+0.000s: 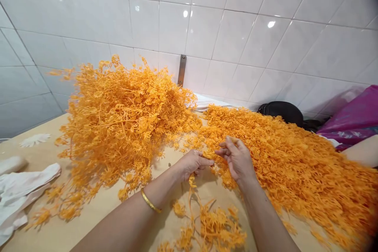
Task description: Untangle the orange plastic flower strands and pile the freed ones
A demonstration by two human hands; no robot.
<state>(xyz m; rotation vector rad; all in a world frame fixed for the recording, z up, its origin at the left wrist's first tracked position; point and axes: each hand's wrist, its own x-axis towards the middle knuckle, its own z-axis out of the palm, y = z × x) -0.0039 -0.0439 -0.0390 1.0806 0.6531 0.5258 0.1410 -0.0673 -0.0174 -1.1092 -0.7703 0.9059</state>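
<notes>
Two big heaps of orange plastic sprigs cover the tan table (97, 212): a tall heap (118, 122) at the left and a flatter, wider heap (295, 161) at the right. My left hand (191, 164), with a gold bangle on the wrist, is closed in a pinch on an orange sprig (192, 183) whose stem hangs down from the fingers. My right hand (236, 158) meets it at the near edge of the right heap, fingers curled on the same orange pieces. A small loose bunch (217, 226) lies below my hands.
White cloth or gloves (20, 191) lie at the left table edge, with a white flower-shaped piece (35, 139) behind them. A black bag (280, 112) sits against the white tiled wall. Another person's arm (362, 153) and purple clothing (354, 120) show at the right.
</notes>
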